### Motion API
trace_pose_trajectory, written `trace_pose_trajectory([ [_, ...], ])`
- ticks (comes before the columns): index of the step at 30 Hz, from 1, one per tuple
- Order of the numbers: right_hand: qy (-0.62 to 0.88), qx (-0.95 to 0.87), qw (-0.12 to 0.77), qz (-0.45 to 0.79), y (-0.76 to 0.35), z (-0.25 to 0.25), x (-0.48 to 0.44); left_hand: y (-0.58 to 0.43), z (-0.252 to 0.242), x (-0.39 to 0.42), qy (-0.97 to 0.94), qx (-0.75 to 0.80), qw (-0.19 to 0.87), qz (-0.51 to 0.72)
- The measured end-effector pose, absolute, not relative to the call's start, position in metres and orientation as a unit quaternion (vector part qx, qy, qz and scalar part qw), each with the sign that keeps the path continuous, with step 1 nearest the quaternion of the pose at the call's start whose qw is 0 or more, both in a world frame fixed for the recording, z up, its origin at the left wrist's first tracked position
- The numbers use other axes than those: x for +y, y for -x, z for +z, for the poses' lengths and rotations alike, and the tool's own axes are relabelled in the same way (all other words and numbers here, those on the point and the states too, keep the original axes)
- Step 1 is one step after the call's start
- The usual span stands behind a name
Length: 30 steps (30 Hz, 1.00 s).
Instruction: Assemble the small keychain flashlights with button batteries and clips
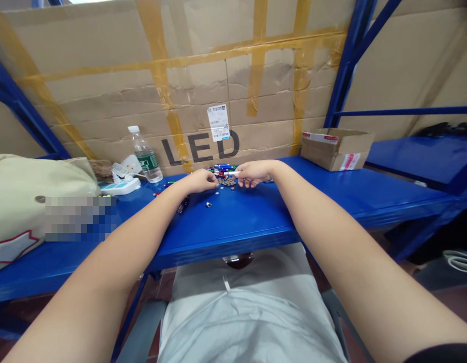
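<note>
A: Big stuff first?
B: Blue steel bench [252, 227] across the view, taped cardboard sheet [105, 85] printed "LED" behind it. Canvas bag [32, 201] covers the L end, cardboard box [336, 148] sits at the far edge, R of centre.
A: Smaller?
B: Water bottle [145, 155] & power strip [120, 187] near the far edge, L of centre. Mid-way along that edge: a heap of coloured sticks [221, 169] w/ a mound of small round metal parts [226, 182] just in front.
A: Hands?
B: R hand [255, 174] pinches a thin white stick [232, 173] betw thumb & fingers, right over the mound. L hand [201, 181] is just beside the mound, fingers loosely curled; can't tell if they grip anything.
A: The stick?
B: Slim, white, small red bit near the R-hand end; too small for more detail. Long axis runs roughly level, parallel to the far edge, free end pointing L toward the L hand.
</note>
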State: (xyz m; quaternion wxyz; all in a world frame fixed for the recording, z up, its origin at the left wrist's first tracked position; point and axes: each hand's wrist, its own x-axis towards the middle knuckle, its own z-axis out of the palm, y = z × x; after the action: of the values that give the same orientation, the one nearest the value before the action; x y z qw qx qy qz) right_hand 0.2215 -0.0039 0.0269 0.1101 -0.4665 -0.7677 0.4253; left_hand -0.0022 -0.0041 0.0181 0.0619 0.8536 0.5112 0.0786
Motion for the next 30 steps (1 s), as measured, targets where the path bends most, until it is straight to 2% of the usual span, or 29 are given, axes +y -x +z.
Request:
trace_pose_trajectory([
  [4,0.465,-0.773,0.101,0.42,-0.222,0.028,-0.006,0.001,0.017,-0.005,-0.865,0.494,0.083,0.038],
  [7,0.463,-0.772,0.102,0.424,-0.222,0.029,-0.008,-0.004,0.022,-0.011,-0.868,0.493,0.055,0.032],
  [13,0.468,-0.774,0.102,0.414,-0.221,0.028,-0.007,-0.026,0.058,-0.06,-0.901,0.429,0.055,0.042],
  [17,0.47,-0.771,0.112,0.415,-0.222,0.026,-0.002,-0.028,0.067,-0.072,-0.905,0.409,0.103,-0.06],
  [20,0.471,-0.77,0.113,0.414,-0.223,0.025,0.001,-0.017,0.054,-0.051,-0.87,0.49,-0.008,-0.046],
  [23,0.475,-0.771,0.106,0.41,-0.224,0.025,0.004,-0.011,0.047,-0.038,-0.862,0.504,-0.013,-0.047],
  [26,0.469,-0.777,0.112,0.405,-0.225,0.025,0.005,-0.026,0.058,-0.071,-0.892,0.451,0.032,-0.008],
  [28,0.468,-0.78,0.107,0.401,-0.225,0.025,0.006,-0.046,0.064,-0.117,-0.936,0.328,0.132,-0.004],
  [30,0.471,-0.78,0.1,0.399,-0.226,0.025,0.006,-0.067,0.061,-0.172,-0.94,0.199,0.274,-0.042],
])
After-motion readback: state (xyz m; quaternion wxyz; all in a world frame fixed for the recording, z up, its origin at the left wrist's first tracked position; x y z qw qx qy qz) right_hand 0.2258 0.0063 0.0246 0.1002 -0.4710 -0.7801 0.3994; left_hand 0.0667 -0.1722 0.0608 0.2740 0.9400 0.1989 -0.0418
